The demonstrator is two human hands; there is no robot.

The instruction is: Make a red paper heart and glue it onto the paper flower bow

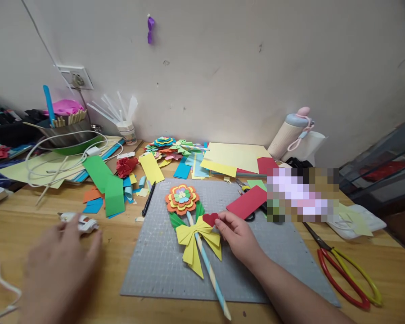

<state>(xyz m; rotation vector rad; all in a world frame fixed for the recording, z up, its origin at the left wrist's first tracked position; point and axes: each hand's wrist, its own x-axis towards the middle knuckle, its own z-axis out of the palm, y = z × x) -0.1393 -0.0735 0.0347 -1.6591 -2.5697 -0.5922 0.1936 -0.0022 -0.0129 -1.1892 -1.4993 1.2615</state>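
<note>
A paper flower with layered orange, yellow and green petals lies on the grey cutting mat. It has green leaves, a yellow paper bow and a blue-and-white striped stem. My right hand pinches a small dark red paper heart just above the bow's right side. My left hand hovers blurred over the wooden table, fingers spread, close to a white glue gun.
Red-and-yellow-handled scissors lie right of the mat. A red paper strip, a black pen, green folded paper, coloured scraps, finished flowers, a white cable, a bowl and a bottle crowd the back.
</note>
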